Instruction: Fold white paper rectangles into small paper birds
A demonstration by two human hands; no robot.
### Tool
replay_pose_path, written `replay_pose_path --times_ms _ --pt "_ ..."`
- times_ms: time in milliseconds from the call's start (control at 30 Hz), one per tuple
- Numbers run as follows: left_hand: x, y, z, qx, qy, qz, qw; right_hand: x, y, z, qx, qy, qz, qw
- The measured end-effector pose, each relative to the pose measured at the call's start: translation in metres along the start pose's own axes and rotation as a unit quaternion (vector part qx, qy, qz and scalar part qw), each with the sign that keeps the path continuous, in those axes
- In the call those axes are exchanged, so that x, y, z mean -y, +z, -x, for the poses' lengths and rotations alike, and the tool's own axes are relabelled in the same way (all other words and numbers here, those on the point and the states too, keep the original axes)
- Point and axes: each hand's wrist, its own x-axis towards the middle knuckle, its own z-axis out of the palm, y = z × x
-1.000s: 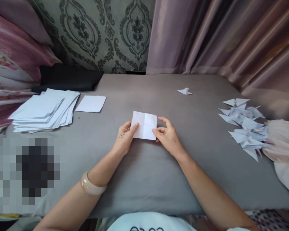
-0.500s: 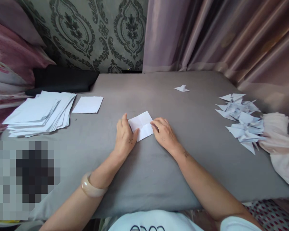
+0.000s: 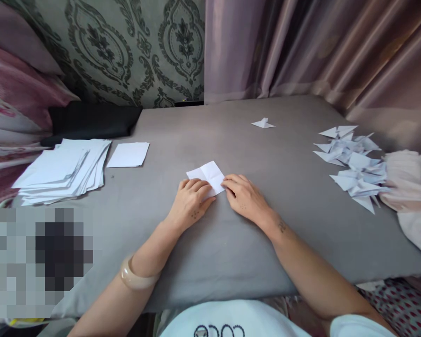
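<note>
A small white sheet of paper (image 3: 214,174) with crossing crease lines lies turned at an angle on the grey cloth between my hands. My left hand (image 3: 193,199) covers its near left part; the fingers bend over the paper and the thumb lies along the near edge. At the right corner, my right hand (image 3: 244,195) pinches the paper between thumb and curled fingers. Farther off, one folded paper bird (image 3: 264,123) stands alone. Several more folded paper birds (image 3: 359,161) are heaped at the right.
A loose stack of larger white paper (image 3: 61,171) lies at the left. Beside it is a neat pile of small white squares (image 3: 129,154). Behind them sits a folded black cloth (image 3: 94,119). Pale pink fabric (image 3: 405,178) bunches against the birds at the right edge.
My left hand has moved from the paper's left edge onto its near part, with its fingers now bent over it. My right hand stays at the right corner. The view has tilted slightly.
</note>
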Motion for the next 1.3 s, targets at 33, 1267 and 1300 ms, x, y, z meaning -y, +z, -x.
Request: replay_pose_path --times_ms 33,1267,1300 --pt "0.001 -0.001 0.000 0.003 0.011 -0.010 1.000 0.000 -0.002 0.001 0.003 -0.002 0.003 1.000" --pt "0.025 -0.004 -0.015 0.063 0.097 -0.072 0.991 0.004 0.003 0.003 0.008 0.008 0.082 0.997" --pt "0.025 -0.004 -0.016 0.056 0.099 -0.075 0.991 0.004 0.003 0.003 0.007 0.008 0.082 0.997"
